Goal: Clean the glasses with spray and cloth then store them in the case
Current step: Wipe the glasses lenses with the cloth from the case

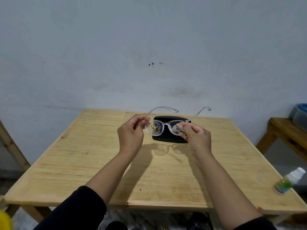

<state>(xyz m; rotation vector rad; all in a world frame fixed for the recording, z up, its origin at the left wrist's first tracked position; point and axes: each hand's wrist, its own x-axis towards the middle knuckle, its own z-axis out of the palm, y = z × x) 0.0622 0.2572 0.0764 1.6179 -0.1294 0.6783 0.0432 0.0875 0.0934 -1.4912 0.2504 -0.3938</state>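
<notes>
Clear-framed glasses (166, 126) are held up above the table with both temples unfolded and pointing away from me. The left lens carries brown spots and droplets. My left hand (132, 131) pinches the frame's left corner by the hinge. My right hand (196, 136) pinches the right lens, fingers showing through it. Whether a cloth lies between the fingers I cannot tell. A black glasses case (171, 139) lies shut on the table (83, 155) right behind and under the glasses. The spray bottle (289, 180), white cap and green label, lies on its side at the table's right edge.
A second wooden table (289, 131) stands at the right with a grey and blue container (299, 113) on it. A yellow object (5, 219) shows at the bottom left corner. A bluish wall rises directly behind the table.
</notes>
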